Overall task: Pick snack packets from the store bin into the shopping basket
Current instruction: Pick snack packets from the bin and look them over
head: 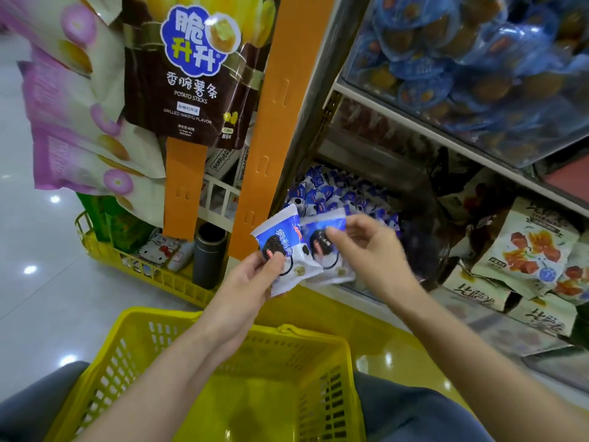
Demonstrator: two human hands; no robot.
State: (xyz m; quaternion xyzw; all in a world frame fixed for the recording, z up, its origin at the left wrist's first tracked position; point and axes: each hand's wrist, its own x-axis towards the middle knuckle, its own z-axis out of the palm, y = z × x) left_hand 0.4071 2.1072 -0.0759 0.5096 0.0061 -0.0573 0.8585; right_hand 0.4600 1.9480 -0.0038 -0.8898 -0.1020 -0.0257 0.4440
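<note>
While the shopping basket (318, 349) at 6 o'clock shows no packet inside: the task seems barely begun, though the basket floor is blurred.
Store bin (338, 193): at 1 o'clock from the hands, heaped with blue-and-white snack packets.
Left packet (280, 247): held above the basket, the left hand (251, 282) has its grip closed on the lower edge, thumb on the front.
Right packet (325, 260): touching the first at 3 o'clock, the right hand (373, 250) pinches its upper corner.
Left to do: both packets go into the basket.
</note>
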